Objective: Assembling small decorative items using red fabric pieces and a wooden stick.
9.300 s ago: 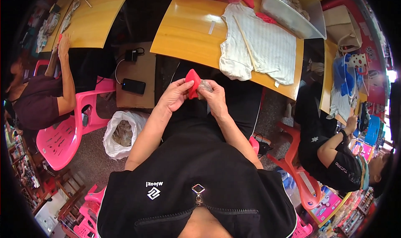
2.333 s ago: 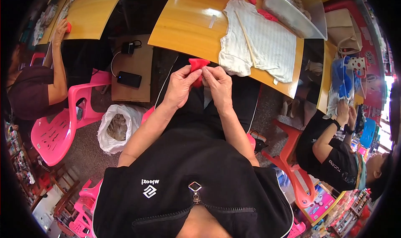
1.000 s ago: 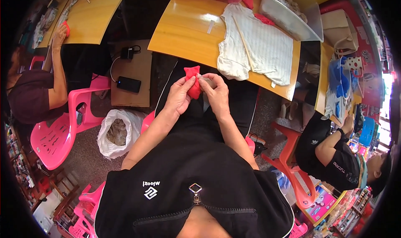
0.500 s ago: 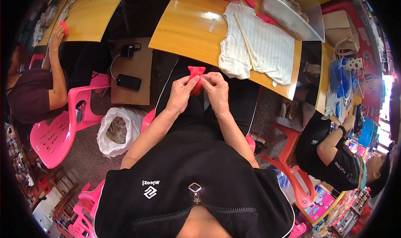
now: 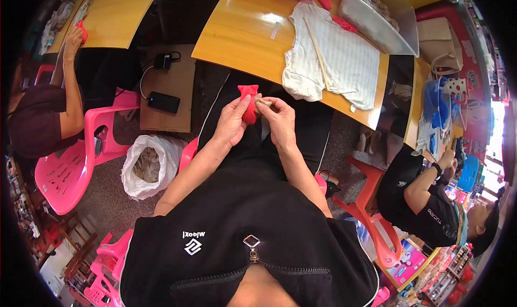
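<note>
Over my lap, my left hand [image 5: 231, 119] is closed on a small red cloth piece [image 5: 247, 111], pinched between thumb and fingers, its pointed upper end standing free. Beside it, my right hand [image 5: 281, 123] pinches a beige tuft of soft, scrap-like material [image 5: 263, 102] against the red piece's side. Whether the tuft is partly inside the red cloth is hidden by my fingers. Ahead on the yellow table [image 5: 237, 43] lies a white striped sleeveless garment [image 5: 350, 59] with a thin wooden stick [image 5: 316, 51] across it.
A clear plastic bin [image 5: 401, 29] of beige scraps stands at the table's far right. On the floor at left sit a white sack [image 5: 129, 172] of similar scraps, a pink chair [image 5: 64, 172] and a cardboard box [image 5: 180, 113] bearing a phone [image 5: 163, 103]. Co-workers sit on both sides.
A beige tuft now shows between my right fingers, at the red cloth piece. The red piece has tilted and shifted slightly left; my left hand still grips it.
</note>
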